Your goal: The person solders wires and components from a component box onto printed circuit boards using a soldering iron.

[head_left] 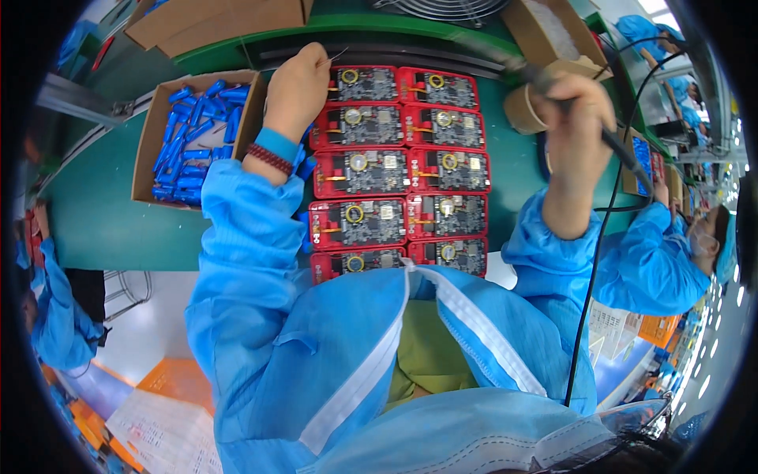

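Closed in a pinch, my left hand [298, 91] holds a thin solder wire [340, 54] at the far left corner of the boards. My right hand [580, 122], smeared by motion, is wrapped round a soldering iron [545, 83] with a black cable, raised to the right of the boards; its tip end is blurred. Between my hands lie several red cases [317, 175] in two columns, each with a dark circuit board [383, 172] and a round yellow-ringed part. Several blue wired cylinders [306, 167] lie along the left edge of the cases, partly hidden by my left wrist.
A cardboard box [142, 162] of blue cylinders stands left on the green table [110, 205]. A cardboard tub [521, 110] is beside my right hand; an open box [545, 35] stands behind. The black cable [602, 237] hangs down at right. A co-worker [655, 253] sits at right.
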Action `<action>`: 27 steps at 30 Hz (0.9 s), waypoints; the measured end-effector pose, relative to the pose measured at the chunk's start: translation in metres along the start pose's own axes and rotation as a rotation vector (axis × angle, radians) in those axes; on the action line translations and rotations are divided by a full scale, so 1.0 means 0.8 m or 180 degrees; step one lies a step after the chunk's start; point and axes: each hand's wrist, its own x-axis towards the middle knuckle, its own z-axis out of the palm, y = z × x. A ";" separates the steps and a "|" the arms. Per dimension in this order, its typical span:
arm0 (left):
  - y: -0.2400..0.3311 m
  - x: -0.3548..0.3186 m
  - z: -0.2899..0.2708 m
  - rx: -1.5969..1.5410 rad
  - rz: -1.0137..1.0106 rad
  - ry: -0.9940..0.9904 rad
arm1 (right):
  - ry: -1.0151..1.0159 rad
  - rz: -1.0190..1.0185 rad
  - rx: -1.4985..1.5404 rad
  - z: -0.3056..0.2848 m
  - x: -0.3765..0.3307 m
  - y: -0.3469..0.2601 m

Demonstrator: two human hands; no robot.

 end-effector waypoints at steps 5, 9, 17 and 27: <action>-0.021 0.007 0.010 -0.0128 0.0244 -0.0114 | -0.0577 0.0794 0.0021 0.084 0.008 0.045; -0.033 0.006 0.013 -0.0142 0.0518 0.0029 | -0.0620 0.0806 -0.0216 0.108 0.017 0.087; -0.034 0.005 0.009 -0.0613 -0.0155 -0.0462 | -0.0734 0.0714 -0.0309 0.128 0.015 0.113; -0.035 0.003 0.012 -0.0774 -0.0104 -0.0309 | -0.0699 0.0886 -0.0194 0.129 0.014 0.115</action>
